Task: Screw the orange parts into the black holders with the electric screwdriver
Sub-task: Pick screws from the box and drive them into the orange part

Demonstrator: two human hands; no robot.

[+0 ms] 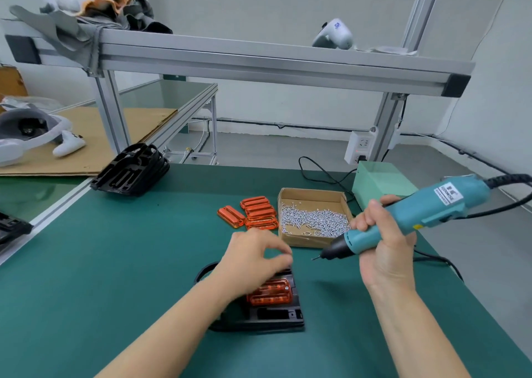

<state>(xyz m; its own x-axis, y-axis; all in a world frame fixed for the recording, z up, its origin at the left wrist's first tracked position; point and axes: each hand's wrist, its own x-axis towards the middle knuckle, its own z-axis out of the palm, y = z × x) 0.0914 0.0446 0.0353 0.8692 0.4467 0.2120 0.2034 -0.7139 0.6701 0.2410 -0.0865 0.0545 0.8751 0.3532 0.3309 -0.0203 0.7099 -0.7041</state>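
So the black holder (276, 314) is parked on the green mat (115, 262), with an orange part (270, 291) seated in it. The left hand (253, 259) is held over the holder's far end, fingertips pinched together; what's pinched can't be told. The electric screwdriver (403, 219) is gripped by the right hand (383, 242), up and right of the holder. Spare orange parts (253, 212) and a box of screws (313, 219) are sat just behind the holder.
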